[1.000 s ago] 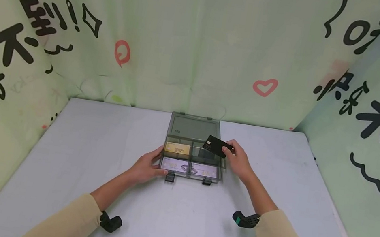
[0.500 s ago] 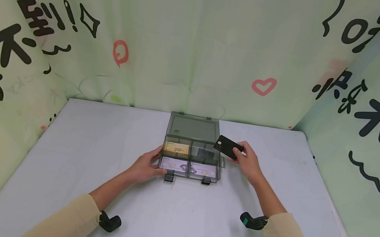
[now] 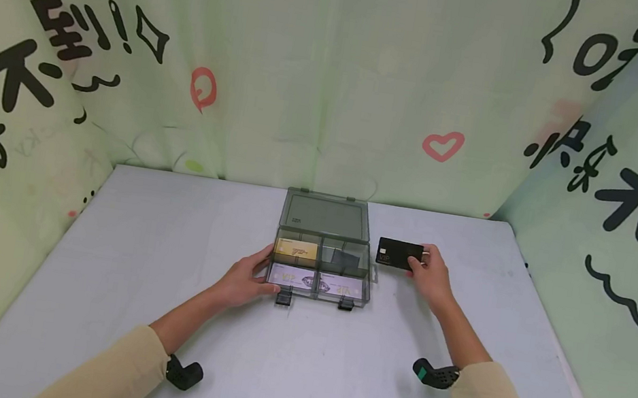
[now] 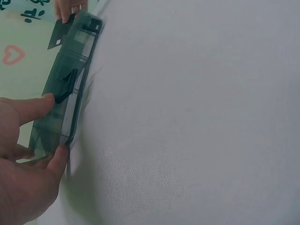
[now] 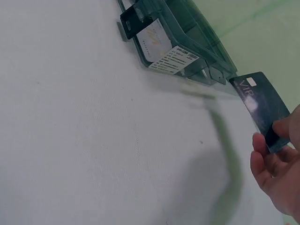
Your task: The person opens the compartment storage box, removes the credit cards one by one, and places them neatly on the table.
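Observation:
A translucent grey-green plastic storage box [image 3: 326, 217] lies on the table with its lid raised at the back and four-sided compartments in front. Its back left compartment bears a gold card [image 3: 296, 248]; dark cards [image 3: 345, 259] sit in the back right one. Pale purple cards [image 3: 341, 285] fill the two front compartments. My left hand [image 3: 243, 280] holds the box by its left front corner, thumb at the front. To the right of the box, my right hand [image 3: 432, 276] pinches a black VIP card [image 3: 399, 253] by its right end, above the table.
The white-covered table [image 3: 293, 374] reaches back to a pale green curtain [image 3: 270, 68] with printed lettering. Two black latches hang at the box's front, one of them the left latch [image 3: 283, 297]. A barcode label [image 5: 174, 60] is on the box's side.
My right hand has carried the black card rightward, away from over the box, and turned it level. The left hand has stayed at the box's corner.

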{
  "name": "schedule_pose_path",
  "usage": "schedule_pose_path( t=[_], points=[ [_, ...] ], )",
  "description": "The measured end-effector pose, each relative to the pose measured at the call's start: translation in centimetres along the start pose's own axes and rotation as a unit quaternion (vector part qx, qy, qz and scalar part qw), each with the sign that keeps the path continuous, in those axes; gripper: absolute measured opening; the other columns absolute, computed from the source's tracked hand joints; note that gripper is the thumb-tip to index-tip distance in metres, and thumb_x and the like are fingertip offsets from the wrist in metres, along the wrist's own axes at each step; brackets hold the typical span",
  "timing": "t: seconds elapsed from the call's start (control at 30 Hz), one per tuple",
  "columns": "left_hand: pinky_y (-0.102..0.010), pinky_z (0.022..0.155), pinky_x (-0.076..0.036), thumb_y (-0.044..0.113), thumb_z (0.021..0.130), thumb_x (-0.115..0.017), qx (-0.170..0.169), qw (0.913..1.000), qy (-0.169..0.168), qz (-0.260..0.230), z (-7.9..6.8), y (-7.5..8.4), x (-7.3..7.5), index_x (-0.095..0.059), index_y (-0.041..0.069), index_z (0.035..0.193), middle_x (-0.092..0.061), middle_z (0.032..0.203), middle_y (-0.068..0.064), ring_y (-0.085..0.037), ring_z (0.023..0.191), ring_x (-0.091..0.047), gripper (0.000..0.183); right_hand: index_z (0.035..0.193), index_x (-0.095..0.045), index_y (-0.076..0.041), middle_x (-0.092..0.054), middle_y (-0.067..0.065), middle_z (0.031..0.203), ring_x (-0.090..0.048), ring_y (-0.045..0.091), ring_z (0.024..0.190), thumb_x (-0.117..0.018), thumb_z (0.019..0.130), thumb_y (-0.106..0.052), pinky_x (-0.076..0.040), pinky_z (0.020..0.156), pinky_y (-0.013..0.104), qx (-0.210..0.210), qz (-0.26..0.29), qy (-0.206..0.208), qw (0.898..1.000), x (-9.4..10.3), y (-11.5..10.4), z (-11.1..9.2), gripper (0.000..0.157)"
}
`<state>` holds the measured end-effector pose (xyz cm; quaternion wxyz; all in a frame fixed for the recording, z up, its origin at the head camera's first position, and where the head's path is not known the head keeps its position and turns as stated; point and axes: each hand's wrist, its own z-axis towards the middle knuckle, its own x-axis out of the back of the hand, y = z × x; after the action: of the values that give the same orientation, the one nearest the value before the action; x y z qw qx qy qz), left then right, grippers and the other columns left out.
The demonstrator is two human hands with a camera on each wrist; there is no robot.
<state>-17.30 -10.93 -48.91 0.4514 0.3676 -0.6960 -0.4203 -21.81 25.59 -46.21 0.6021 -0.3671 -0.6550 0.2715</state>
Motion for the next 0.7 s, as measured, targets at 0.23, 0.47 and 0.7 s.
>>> schedule_pose_path(
  t=[0.23,0.47,0.7],
  points=[
    [-0.036,0.108,-0.046,0.006,0.082,-0.076,-0.007,1.0,0.0,0.0,0.0,-0.1,0.0,-0.019,0.015,0.156,-0.022,0.161,-0.009,-0.025,0.145,-0.03,0.094,0.132,-0.04,0.008,-0.054,0.025,0.111,-0.053,0.035,0.102,-0.049,0.099,-0.013,-0.046,0.082,0.037,-0.018,-0.065,0.022,0.997,-0.1,0.9,0.5,0.04],
    [-0.036,0.108,-0.045,0.007,0.082,-0.075,-0.01,0.9999,0.0,0.002,0.1,-0.3,0.0,-0.019,0.013,0.156,-0.022,0.161,-0.011,-0.027,0.146,-0.03,0.093,0.131,-0.043,0.008,-0.057,0.028,0.111,-0.057,0.036,0.102,-0.052,0.098,-0.011,-0.05,0.085,0.042,-0.008,-0.098,0.037,0.994,-0.9,1.3,1.0,0.039],
    [-0.035,0.109,-0.045,0.008,0.083,-0.075,-0.004,1.0,0.001,0.007,0.0,-0.3,-0.1,-0.018,0.015,0.156,-0.021,0.161,-0.009,-0.025,0.146,-0.03,0.093,0.135,-0.046,0.01,-0.057,0.029,0.111,-0.054,0.038,0.105,-0.055,0.096,-0.009,-0.05,0.093,0.051,0.016,-0.155,0.058,0.986,-1.4,1.6,1.6,0.044]
  ],
)
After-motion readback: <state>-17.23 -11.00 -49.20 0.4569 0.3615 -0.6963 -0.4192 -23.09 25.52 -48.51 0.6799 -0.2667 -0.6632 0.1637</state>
